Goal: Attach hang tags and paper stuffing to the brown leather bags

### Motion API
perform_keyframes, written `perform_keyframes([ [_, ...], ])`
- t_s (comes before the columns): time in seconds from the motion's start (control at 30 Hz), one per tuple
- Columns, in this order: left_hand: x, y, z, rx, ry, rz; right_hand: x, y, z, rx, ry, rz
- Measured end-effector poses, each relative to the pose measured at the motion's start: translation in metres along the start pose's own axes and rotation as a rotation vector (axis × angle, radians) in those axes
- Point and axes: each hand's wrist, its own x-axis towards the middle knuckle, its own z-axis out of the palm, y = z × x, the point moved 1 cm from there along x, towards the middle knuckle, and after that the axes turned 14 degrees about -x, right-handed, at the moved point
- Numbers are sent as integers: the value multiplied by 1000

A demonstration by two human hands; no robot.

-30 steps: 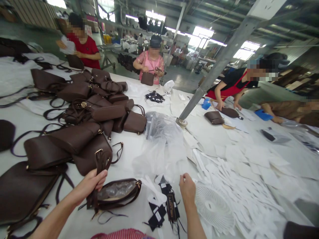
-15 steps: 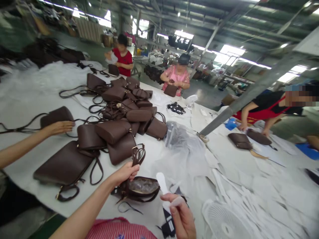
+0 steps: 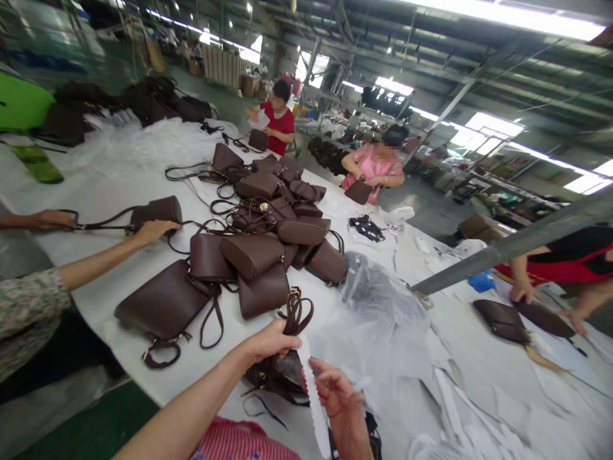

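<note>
My left hand [image 3: 274, 340] is closed around the looped brown strap [image 3: 297, 312] of a bag. Its thumb and fingers also pinch the top end of a long white strip [image 3: 312, 396] with a wavy edge. Beneath the strap, the open brown bag [image 3: 275, 383] rests on the table, partly hidden by my left hand and the strip. My right hand [image 3: 341, 399] is just right of the strip, fingers loosely bent and apart. Black pieces [image 3: 372, 434] with white labels lie partly hidden behind my right wrist.
A pile of brown bags [image 3: 253, 252] covers the table ahead. Clear plastic [image 3: 378, 306] lies right of it, near a slanted metal post [image 3: 502, 252]. A co-worker's hand [image 3: 158, 231] touches a bag at left. Other people handle bags across the table; white strips [image 3: 454, 415] lie right.
The view has swung left. The white strip, earlier folded over in my right hand, now hangs unfolded from my left hand's grip. My right hand's fingers have loosened beside it.
</note>
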Motion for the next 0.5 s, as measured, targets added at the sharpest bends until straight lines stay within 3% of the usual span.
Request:
perform_keyframes([
  [0.07, 1, -2, 0, 30, -11, 8, 7, 3, 6, 152, 55, 177],
  [0.17, 0, -2, 1, 69, -7, 26, 19, 8, 18, -16, -24, 303],
  [0.27, -5, 3, 0, 170, 31, 95, 32, 16, 21, -268, -55, 302],
  [0.4, -15, 11, 4, 476, 123, 278, 53, 25, 15, -535, -22, 332],
  [0.5, -20, 12, 13, 739, 111, 267, 65, 26, 16, -664, -77, 213],
])
